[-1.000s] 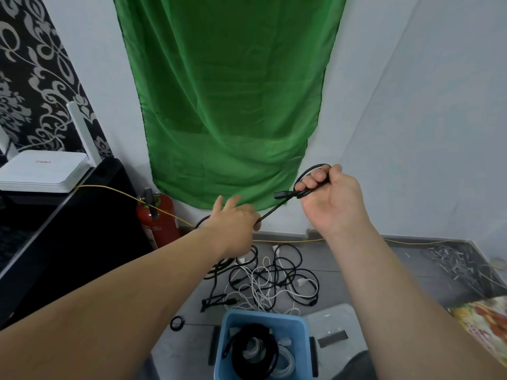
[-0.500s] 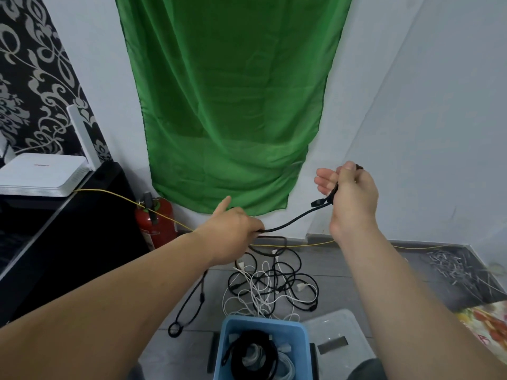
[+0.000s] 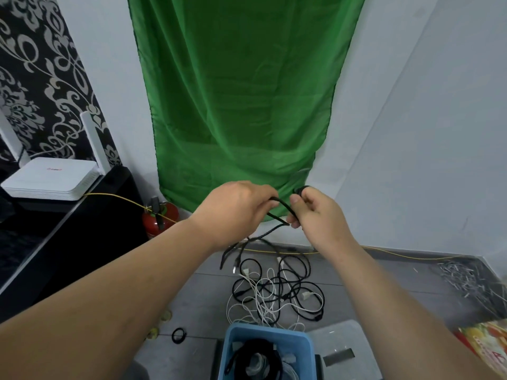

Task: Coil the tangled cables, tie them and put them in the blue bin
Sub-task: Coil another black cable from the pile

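Both hands are raised close together in front of the green cloth, holding one black cable [image 3: 282,208]. My left hand [image 3: 236,209] grips a bend of it, and my right hand [image 3: 315,212] pinches it with a small loop showing above the fingers. The cable's free length hangs down to the floor. A tangle of black and white cables [image 3: 277,292] lies on the grey floor below. The blue bin [image 3: 304,341] stands at the bottom edge, with coiled black and white cables inside.
A black cabinet [image 3: 68,237] with a white router [image 3: 52,178] stands left. A red fire extinguisher [image 3: 162,218] sits by the wall, a thin yellow wire [image 3: 384,252] runs along it. A small black ring [image 3: 179,335] and a clear lid [image 3: 345,344] lie near the bin.
My hands have come together: the left hand moved up and right to the right hand, folding the black cable into a bend. The camera tilted, showing more floor.
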A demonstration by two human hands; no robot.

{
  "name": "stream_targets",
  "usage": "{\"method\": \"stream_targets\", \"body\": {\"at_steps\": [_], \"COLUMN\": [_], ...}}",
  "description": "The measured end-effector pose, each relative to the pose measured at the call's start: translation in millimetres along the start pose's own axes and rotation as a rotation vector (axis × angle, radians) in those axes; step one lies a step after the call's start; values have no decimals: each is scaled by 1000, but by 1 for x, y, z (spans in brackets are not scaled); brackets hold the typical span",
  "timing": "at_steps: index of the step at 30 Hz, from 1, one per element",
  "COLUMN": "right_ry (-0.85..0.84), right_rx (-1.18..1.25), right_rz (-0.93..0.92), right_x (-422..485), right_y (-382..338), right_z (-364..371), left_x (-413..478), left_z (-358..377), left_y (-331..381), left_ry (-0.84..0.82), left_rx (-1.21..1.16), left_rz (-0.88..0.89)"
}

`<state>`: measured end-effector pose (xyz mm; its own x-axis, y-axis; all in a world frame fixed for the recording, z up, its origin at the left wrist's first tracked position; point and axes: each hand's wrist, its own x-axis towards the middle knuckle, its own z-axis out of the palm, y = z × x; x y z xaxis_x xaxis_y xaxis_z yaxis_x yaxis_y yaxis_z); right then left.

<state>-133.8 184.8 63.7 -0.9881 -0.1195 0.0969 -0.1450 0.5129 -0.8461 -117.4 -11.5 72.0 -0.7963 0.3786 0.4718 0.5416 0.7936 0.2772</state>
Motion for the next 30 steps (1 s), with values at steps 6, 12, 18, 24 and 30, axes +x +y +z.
{"method": "stream_targets", "body": {"at_steps": [6, 12, 18, 24, 30], "right_ry": [-214, -419, -286, 28, 256], "right_rx": [22, 342, 697, 1123, 1126], "right_rz": [101, 295, 420, 472, 509], "right_x": [-6, -12, -7, 7, 11], "right_y": [-13, -22, -25, -12, 0], "right_z": [0, -1, 1, -20, -19], "left_x": [-2, -10, -14, -19, -18], "left_z": [3, 14, 21, 11, 27], "left_y": [-14, -26, -38, -40, -38], "left_ry": [-23, -54, -352, -506, -681], "left_rx": [-91, -63, 64, 134, 142], "left_rz": [-100, -57, -309, -613, -664]}}
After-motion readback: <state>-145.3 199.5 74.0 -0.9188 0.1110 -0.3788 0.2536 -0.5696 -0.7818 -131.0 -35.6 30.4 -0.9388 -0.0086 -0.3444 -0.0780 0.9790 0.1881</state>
